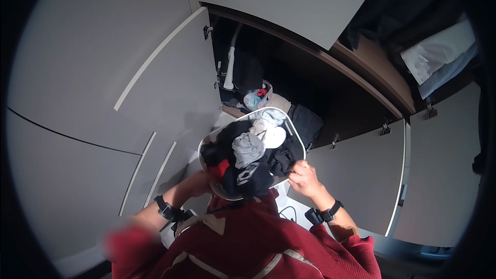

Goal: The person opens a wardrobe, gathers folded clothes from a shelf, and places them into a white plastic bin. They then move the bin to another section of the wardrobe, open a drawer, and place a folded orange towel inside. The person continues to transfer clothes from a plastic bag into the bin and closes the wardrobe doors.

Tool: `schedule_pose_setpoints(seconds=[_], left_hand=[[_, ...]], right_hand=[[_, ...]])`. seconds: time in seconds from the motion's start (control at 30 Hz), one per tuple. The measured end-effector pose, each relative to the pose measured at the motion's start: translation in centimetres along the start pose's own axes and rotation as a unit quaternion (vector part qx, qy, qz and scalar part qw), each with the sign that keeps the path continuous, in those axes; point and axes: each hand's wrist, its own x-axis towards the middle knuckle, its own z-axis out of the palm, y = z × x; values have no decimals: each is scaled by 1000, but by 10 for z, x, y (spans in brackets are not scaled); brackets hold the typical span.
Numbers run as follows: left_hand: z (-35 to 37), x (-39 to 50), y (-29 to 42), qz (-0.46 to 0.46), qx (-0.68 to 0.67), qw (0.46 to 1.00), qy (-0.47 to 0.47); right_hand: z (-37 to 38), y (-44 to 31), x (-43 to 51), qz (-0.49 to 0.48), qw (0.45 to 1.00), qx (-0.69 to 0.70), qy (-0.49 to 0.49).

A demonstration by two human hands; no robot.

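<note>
Between my two hands is a white-rimmed basket piled with clothes, held close to my chest. My right hand grips its right rim. At the near left side, my left hand is against the basket, its fingers mostly hidden beneath or behind it. A rolled grey garment lies in the middle of the pile, with white garments beyond it. Dark clothes fill much of the basket. A red piece of cloth shows at the left.
Ahead stands an open wardrobe with a dark interior. Inside are a smaller container of clothes and folded dark fabric. Open doors flank it, one on the left and one on the right. White clothing hangs at upper right.
</note>
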Motion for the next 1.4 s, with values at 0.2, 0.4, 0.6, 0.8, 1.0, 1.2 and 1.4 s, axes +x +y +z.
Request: schedule_pose_setpoints(seconds=[0.2, 0.4, 0.6, 0.8, 1.0, 1.2, 1.4], left_hand=[[-30, 55, -48, 95, -159, 982, 18], [-60, 131, -105, 124, -202, 956, 171], [-67, 188, -132, 72, -143, 956, 246], [-77, 248, -134, 33, -321, 888, 328], [-102, 291, -172, -39, -368, 882, 292], [-109, 318, -192, 4, -383, 874, 298], [-118, 327, -175, 17, -335, 913, 233]], right_hand=[[63, 87, 52, -12, 982, 178, -61], [164, 227, 68, 163, 956, 243, -35], [334, 419, 57, 656, 697, 280, -81], [451, 495, 99, 687, 617, 349, -160], [502, 504, 125, 695, 605, 380, -83], [539, 514, 105, 655, 693, 302, 19], [501, 418, 55, 618, 744, 254, 4]])
